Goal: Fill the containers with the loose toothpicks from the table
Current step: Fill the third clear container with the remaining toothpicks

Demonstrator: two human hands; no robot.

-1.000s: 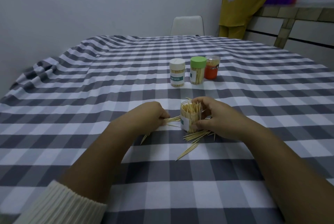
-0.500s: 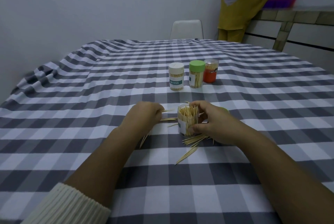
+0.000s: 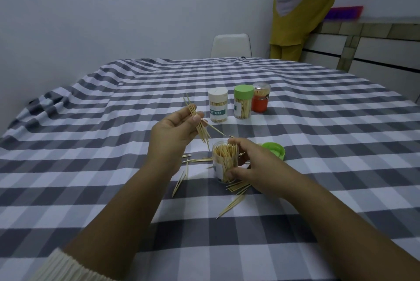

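Observation:
An open clear container [image 3: 223, 162], nearly full of upright toothpicks, stands on the checked tablecloth [image 3: 91, 144]. My right hand [image 3: 252, 165] grips it from the right side. My left hand [image 3: 175, 131] is raised above the cloth to the container's left and pinches a small bundle of toothpicks [image 3: 197, 124] between thumb and fingers. Loose toothpicks [image 3: 231, 203] lie on the cloth around the container's base, in front of it and to its left. The container's green lid [image 3: 273, 149] lies just behind my right hand.
Three closed toothpick containers stand in a row farther back: one with a white lid [image 3: 218, 104], one with a green lid [image 3: 243, 101], one orange [image 3: 261, 100]. A white chair [image 3: 231, 45] is at the far edge. A person in yellow [image 3: 300, 12] stands by a counter.
My left hand has lifted off the cloth with a bundle of toothpicks and now holds it up beside the container. My right hand stays on the container.

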